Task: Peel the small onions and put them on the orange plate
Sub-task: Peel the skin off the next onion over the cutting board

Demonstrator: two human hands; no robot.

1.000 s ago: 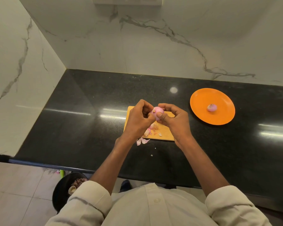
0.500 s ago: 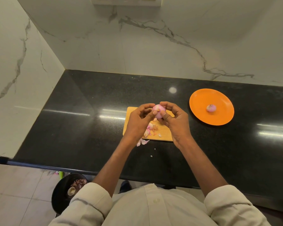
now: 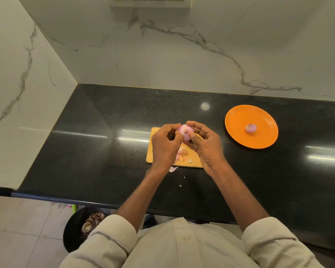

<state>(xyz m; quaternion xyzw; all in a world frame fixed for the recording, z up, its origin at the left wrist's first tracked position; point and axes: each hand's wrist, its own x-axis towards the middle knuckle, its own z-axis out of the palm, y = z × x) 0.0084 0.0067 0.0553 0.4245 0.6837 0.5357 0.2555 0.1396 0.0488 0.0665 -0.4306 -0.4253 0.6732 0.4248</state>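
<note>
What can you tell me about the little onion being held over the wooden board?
The onion is small, round and pale pink, glossy where the skin is off, with a brownish stub facing the camera. Both hands hold it above the wooden board: the left hand grips its left side, and the right hand pinches it, thumb on the front.

Bare counter [image 3: 213, 120] between cutting board [image 3: 150, 153] and orange plate [image 3: 238, 120] lies open
</note>
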